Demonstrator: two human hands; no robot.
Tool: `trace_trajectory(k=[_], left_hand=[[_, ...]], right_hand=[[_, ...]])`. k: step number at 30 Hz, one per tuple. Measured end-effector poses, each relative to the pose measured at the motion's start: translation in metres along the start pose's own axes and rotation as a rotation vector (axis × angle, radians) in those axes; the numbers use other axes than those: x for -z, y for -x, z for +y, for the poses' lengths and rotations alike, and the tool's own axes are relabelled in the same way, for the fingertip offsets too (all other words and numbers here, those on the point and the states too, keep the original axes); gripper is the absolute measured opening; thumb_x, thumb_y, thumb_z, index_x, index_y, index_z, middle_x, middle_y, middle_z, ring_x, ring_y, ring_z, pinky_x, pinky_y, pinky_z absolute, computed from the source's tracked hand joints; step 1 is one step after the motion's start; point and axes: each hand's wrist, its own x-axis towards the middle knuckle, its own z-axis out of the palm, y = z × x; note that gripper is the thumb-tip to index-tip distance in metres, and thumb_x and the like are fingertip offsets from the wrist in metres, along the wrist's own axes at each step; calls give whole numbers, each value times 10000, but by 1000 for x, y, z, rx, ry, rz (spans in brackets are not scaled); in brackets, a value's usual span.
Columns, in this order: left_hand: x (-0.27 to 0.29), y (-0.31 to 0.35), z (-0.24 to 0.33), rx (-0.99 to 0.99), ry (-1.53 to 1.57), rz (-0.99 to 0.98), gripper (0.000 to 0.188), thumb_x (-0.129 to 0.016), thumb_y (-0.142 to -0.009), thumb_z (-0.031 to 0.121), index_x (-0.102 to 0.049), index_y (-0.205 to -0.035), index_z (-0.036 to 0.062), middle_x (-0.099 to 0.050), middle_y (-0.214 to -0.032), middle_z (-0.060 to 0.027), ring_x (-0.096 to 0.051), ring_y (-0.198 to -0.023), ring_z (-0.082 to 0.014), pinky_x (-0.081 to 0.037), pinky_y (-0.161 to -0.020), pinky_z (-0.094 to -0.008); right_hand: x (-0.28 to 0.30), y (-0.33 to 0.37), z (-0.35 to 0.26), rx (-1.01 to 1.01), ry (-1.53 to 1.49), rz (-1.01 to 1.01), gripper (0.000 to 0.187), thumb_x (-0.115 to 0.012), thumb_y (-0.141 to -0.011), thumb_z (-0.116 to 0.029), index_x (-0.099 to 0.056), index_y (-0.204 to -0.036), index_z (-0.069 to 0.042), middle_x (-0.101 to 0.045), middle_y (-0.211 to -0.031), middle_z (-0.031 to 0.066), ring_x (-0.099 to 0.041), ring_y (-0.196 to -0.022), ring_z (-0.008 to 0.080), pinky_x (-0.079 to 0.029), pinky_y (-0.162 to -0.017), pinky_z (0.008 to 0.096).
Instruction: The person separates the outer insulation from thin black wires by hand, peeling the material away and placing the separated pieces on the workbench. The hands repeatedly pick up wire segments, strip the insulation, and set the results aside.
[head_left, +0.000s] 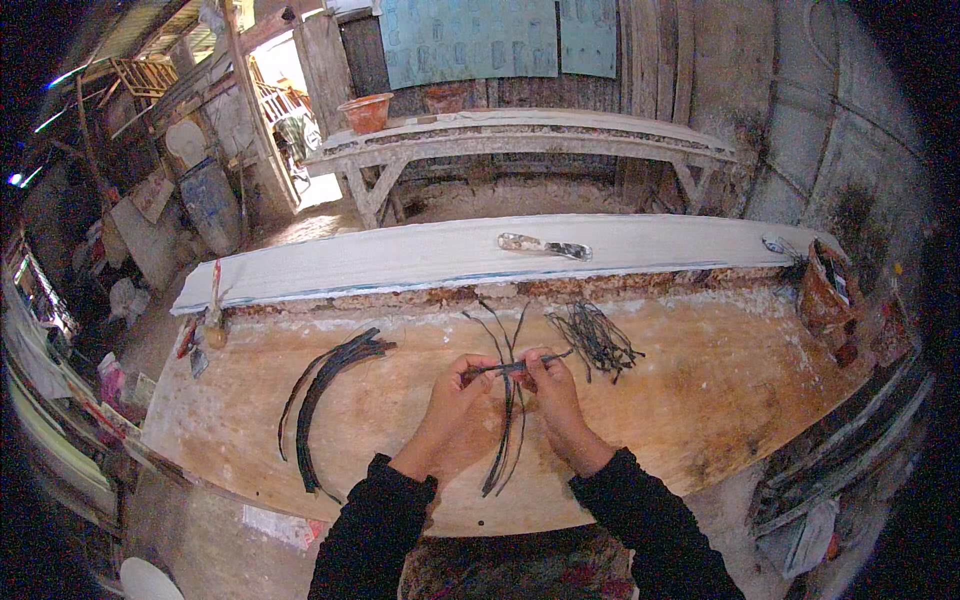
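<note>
Over the middle of a wooden board, my left hand and my right hand are close together, fingers pinched. Between them they grip a short, thin black strip that runs crosswise. It passes over several long black strands pointing away from me and toward me; whether it is wound round them I cannot tell. A curved bundle of long black strips lies to the left of my left hand. Beyond my right hand sits a loose pile of short black pieces, some with knotted-looking ends.
Behind the board runs a long white slab with a stained scraper-like tool on it. A brush leans at the left; a brown container stands at the right. Farther back is a whitish bench with an orange pot.
</note>
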Motion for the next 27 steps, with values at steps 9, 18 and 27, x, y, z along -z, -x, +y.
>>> trace_trajectory(k=[9,18,27], left_hand=[[13,-10,-15,141,281,147,53,-472,-871,73,-496,-917,69,-503,-817,-19,-516,-722,-136,-479,-640,-279],[12,-5,3,209,518,270,27,-525,-860,76,-500,-865,83,-525,-765,-32,-501,-591,-128,-461,-481,-330],[7,-4,2,214,508,231,74,-488,-880,67,-504,-809,53,-541,-753,-39,-527,-602,-127,-464,-487,-269]], right_hand=[[2,-1,5,43,101,-88,331,-467,-908,-362,-608,-983,-72,-616,-913,7,-536,-859,110,-399,-774,268],[-13,27,-11,240,221,-441,492,-434,-896,-445,-555,-1156,-45,-537,-1183,58,-450,-1129,169,-355,-937,314],[-11,29,-26,63,121,-505,532,-390,-904,-463,-500,-1210,-42,-521,-1206,54,-424,-1156,179,-301,-986,332]])
